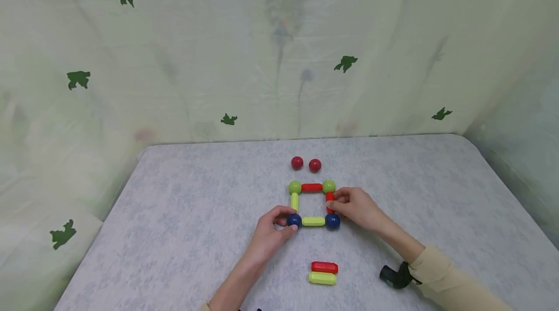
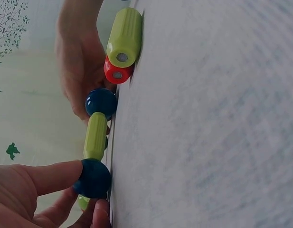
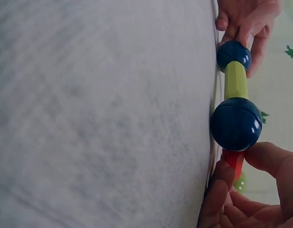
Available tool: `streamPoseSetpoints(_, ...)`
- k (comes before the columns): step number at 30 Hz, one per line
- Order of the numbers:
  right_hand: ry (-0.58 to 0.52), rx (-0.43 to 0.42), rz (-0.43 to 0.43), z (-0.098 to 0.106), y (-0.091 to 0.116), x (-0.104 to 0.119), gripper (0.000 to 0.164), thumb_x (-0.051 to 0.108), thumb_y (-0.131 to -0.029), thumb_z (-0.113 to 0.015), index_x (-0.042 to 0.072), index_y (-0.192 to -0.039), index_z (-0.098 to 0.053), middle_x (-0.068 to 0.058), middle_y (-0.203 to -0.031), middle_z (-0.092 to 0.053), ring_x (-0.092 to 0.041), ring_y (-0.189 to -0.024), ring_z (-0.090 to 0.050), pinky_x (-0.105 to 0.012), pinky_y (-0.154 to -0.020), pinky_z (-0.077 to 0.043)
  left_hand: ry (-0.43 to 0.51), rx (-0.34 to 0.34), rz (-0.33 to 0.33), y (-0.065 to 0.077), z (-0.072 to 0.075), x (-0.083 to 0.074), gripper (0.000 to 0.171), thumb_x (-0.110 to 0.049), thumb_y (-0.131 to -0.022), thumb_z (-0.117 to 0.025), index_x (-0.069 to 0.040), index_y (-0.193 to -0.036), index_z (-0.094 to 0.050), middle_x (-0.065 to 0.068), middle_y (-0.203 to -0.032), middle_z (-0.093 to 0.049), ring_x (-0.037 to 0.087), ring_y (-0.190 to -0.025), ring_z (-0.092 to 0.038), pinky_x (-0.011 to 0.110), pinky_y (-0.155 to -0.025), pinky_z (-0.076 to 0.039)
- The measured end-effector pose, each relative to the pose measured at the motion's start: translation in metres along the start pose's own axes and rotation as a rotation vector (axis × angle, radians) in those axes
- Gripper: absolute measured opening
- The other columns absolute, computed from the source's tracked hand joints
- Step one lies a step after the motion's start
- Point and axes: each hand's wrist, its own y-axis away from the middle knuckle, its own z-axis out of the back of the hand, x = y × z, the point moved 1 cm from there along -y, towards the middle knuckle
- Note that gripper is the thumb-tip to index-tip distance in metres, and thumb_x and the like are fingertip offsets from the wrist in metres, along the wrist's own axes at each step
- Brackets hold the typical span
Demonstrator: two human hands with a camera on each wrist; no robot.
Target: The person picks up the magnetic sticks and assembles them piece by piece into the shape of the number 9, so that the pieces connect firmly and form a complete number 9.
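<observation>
A square frame of magnetic rods and balls lies on the table. Its near corners are a left blue ball (image 1: 294, 220) and a right blue ball (image 1: 332, 221), joined by a yellow-green rod (image 1: 313, 221). Green balls (image 1: 329, 186) form the far corners, with a red rod (image 1: 312, 188) between them. Along the left side runs another yellow-green rod (image 1: 294, 202). My left hand (image 1: 271, 231) pinches the left blue ball between thumb and fingers. On the right side, my right hand (image 1: 359, 208) pinches the red side rod (image 1: 329, 197), just beyond the right blue ball.
Two red balls (image 1: 297, 163) sit behind the square. Nearer me, a loose red rod (image 1: 324, 267) and a loose yellow-green rod (image 1: 322, 278) lie side by side. A black device (image 1: 396, 276) is at my right wrist. A patterned curtain (image 1: 244, 49) hangs behind the table (image 1: 196, 194).
</observation>
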Motion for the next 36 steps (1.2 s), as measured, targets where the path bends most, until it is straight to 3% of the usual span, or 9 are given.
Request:
streamPoseSetpoints(7, 0.035, -0.047, 0.041, 0.004, 0.019, -0.004, 0.035, 0.024, -0.093, -0.067, 0.003, -0.121, -0.063, -0.001, -0.094, -0.067, -0.015, -0.080, -0.060, -0.030, -0.071, -0.052, 0.005, 0.007, 0.020, 0.001, -0.001, 0.000, 0.032, 0.000, -0.084, -0.072, -0.008, -0.115, -0.066, 0.008, -0.099, -0.058, 0.022, -0.091, -0.049, 0.026, -0.066, -0.043)
streamPoseSetpoints(12, 0.187, -0.136, 0.111, 0.007, 0.049, 0.001, 0.022, 0.022, -0.091, -0.069, 0.012, -0.111, -0.067, 0.003, -0.094, -0.064, -0.012, -0.078, -0.057, -0.029, -0.069, -0.050, 0.021, 0.014, 0.006, 0.003, -0.002, -0.001, 0.033, 0.000, -0.085, -0.072, -0.007, -0.118, -0.065, 0.009, -0.101, -0.058, 0.022, -0.091, -0.048, 0.027, -0.066, -0.043)
streamPoseSetpoints(16, 0.273, -0.144, 0.168, 0.003, 0.071, 0.004, 0.020, 0.021, -0.088, -0.074, 0.017, -0.106, -0.067, 0.010, -0.090, -0.061, -0.008, -0.075, -0.054, -0.027, -0.066, -0.049, 0.019, 0.017, 0.006, 0.002, -0.002, -0.001, 0.033, -0.001, -0.086, -0.071, -0.007, -0.117, -0.065, 0.009, -0.101, -0.057, 0.022, -0.092, -0.048, 0.027, -0.067, -0.043)
streamPoseSetpoints(19, 0.265, -0.046, 0.239, -0.001, 0.082, 0.004, 0.021, 0.018, -0.087, -0.074, 0.019, -0.107, -0.067, 0.014, -0.091, -0.060, -0.006, -0.077, -0.053, -0.025, -0.068, -0.049, 0.007, 0.015, 0.005, 0.001, -0.002, -0.001, 0.033, -0.001, -0.085, -0.071, -0.007, -0.117, -0.065, 0.008, -0.102, -0.058, 0.022, -0.093, -0.048, 0.028, -0.068, -0.043)
streamPoseSetpoints(22, 0.214, 0.125, 0.309, -0.006, 0.087, 0.003, 0.021, 0.018, -0.089, -0.073, 0.019, -0.110, -0.067, 0.016, -0.094, -0.060, -0.005, -0.080, -0.054, -0.025, -0.070, -0.050, -0.004, 0.011, 0.001, 0.000, -0.001, -0.001, 0.032, -0.001, -0.085, -0.070, -0.006, -0.116, -0.065, 0.008, -0.101, -0.058, 0.022, -0.093, -0.048, 0.028, -0.070, -0.043)
streamPoseSetpoints(26, 0.134, 0.315, 0.324, -0.013, 0.086, 0.004, 0.021, 0.024, -0.091, -0.070, 0.021, -0.112, -0.069, 0.016, -0.094, -0.062, -0.006, -0.082, -0.055, -0.026, -0.070, -0.048, -0.002, 0.008, -0.009, 0.001, 0.000, -0.002, 0.032, -0.001, -0.085, -0.070, -0.006, -0.116, -0.066, 0.009, -0.101, -0.058, 0.023, -0.093, -0.048, 0.028, -0.071, -0.043)
streamPoseSetpoints(30, 0.115, 0.394, 0.311, -0.022, 0.082, 0.006, 0.021, 0.024, -0.090, -0.072, 0.022, -0.110, -0.070, 0.018, -0.091, -0.061, -0.006, -0.080, -0.055, -0.025, -0.070, -0.047, 0.010, 0.014, -0.018, 0.001, 0.000, -0.003, 0.032, -0.002, -0.085, -0.071, -0.006, -0.116, -0.066, 0.009, -0.100, -0.059, 0.022, -0.093, -0.048, 0.028, -0.071, -0.042)
streamPoseSetpoints(36, 0.182, 0.405, 0.328, -0.028, 0.081, 0.010, 0.020, 0.022, -0.090, -0.073, 0.023, -0.110, -0.070, 0.020, -0.093, -0.060, -0.002, -0.080, -0.054, -0.025, -0.073, -0.048, 0.016, 0.025, -0.030, 0.002, 0.001, -0.001, 0.031, -0.002, -0.084, -0.071, -0.006, -0.115, -0.066, 0.009, -0.099, -0.058, 0.021, -0.091, -0.049, 0.027, -0.070, -0.042)
